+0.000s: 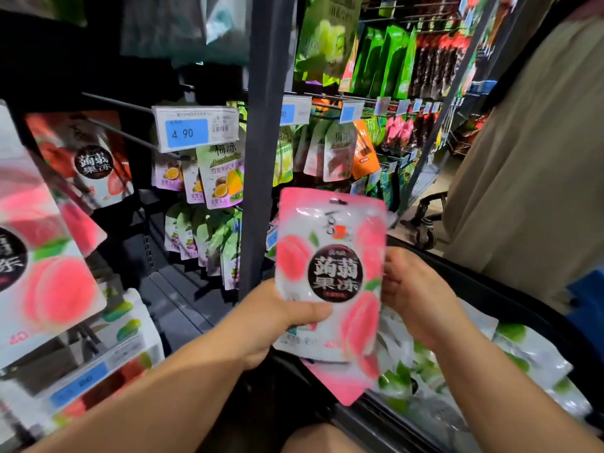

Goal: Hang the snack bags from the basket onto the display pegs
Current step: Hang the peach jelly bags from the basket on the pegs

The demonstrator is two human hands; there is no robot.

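both hands on the pink peach bag (330,256), upright above the basket (510,299); left hand (277,318) pinches its bottom edge; right hand (411,289) grips the side

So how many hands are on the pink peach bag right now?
2. The left hand grips the pink bag at its lower left edge, thumb across the front; the right hand holds its right edge. No other hand shows.
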